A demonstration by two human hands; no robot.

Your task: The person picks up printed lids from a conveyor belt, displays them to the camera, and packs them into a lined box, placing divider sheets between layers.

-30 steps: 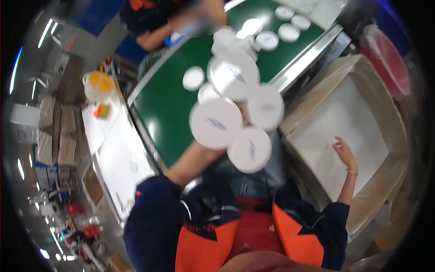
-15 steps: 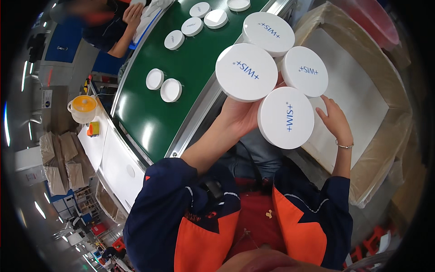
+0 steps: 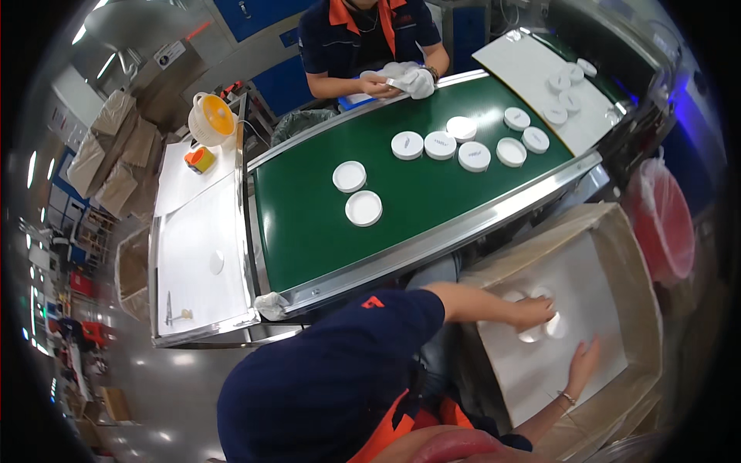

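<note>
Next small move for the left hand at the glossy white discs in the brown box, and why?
Probably loosen the left hand and ease it straight up off the glossy white round discs. They cluster around it, seemingly on the white bottom of the brown plastic-lined box, and the right hand is apart from them, so a sideways pull might scatter them.

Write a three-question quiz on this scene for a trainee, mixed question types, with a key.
1. What colour is the belt? A) red B) green C) blue
2. True or false: the right hand is over the belt.
3. Which hand is nearer the white discs at the box?

Key: 1. B. 2. False; the right hand is at the box. 3. The left hand.
</note>
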